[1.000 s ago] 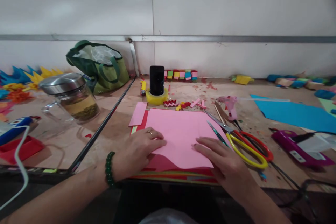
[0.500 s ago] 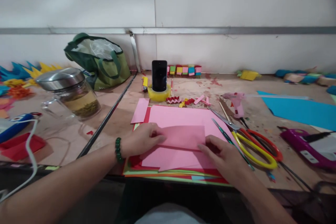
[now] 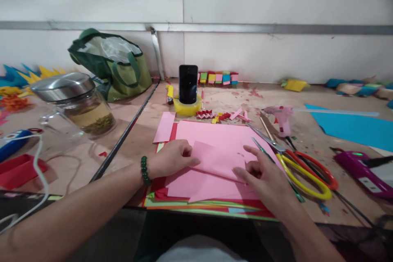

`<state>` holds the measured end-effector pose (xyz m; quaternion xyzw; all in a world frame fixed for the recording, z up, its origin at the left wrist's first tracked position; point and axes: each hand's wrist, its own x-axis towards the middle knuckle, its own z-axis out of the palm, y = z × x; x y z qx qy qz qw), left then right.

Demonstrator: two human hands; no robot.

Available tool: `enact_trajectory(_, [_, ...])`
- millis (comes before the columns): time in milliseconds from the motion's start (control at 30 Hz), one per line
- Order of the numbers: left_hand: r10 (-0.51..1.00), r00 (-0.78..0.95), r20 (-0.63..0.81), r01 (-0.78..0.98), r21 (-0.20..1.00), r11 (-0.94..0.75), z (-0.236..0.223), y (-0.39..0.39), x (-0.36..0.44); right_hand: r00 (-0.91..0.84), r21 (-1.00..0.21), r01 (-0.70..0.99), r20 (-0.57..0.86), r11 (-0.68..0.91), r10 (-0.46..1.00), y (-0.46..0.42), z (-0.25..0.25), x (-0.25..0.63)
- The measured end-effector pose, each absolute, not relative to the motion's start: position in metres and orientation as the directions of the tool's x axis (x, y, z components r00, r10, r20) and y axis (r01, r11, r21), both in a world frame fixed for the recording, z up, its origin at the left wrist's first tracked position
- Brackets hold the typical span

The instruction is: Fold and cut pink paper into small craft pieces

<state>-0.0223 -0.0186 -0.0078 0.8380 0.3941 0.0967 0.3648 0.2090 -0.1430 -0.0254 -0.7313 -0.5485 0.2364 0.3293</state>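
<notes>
A smaller pink paper piece (image 3: 216,159) with a fold line along its front edge lies over larger pink sheets (image 3: 211,131). My left hand (image 3: 173,157) wears a green bead bracelet (image 3: 145,170) and pinches this piece's left end, thumb on top and fingers curled. At the right end is my right hand (image 3: 265,174), thumb tip by the paper's edge and index finger stretched away from it. Under the pink sheets is a stack of red, green and orange paper (image 3: 211,208). A pink strip (image 3: 165,127) lies at the stack's back left corner.
Scissors (image 3: 307,174) with yellow and orange handles lie right of the stack, near a pink glue gun (image 3: 282,118). Behind stand a phone (image 3: 188,84) and a yellow tape roll (image 3: 188,108). A glass jar mug (image 3: 92,116) and green bag (image 3: 129,73) are left.
My right index finger has lifted off the pink paper and spread from the thumb. The paper piece has tilted slightly, its right end lower. The view has shifted a little.
</notes>
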Motion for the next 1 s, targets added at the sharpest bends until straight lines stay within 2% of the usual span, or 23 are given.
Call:
enact_trajectory(133, [0.737,0.667,-0.112,0.600,0.667,-0.442,-0.007,-0.021,-0.023,0.306,-0.711,0.676,0.033,-0.193,0.951,-0.144,-0.029,0.208])
enact_trajectory(400, [0.752,0.654,-0.080,0.669,0.525,-0.526,-0.002,-0.029,-0.021,0.310,-0.630,0.750,0.066,-0.201,0.949,-0.144,-0.031,0.208])
enact_trajectory(633, [0.752,0.656,-0.060,0.659,0.530,-0.533,-0.006,-0.029,-0.022,0.303,-0.637,0.750,0.092,-0.178,0.948,-0.147,-0.030,0.203])
enact_trajectory(1000, [0.755,0.656,-0.015,0.643,0.534,-0.549,-0.012,-0.027,-0.023,0.293,-0.585,0.794,0.133,-0.164,0.947,-0.146,-0.030,0.205])
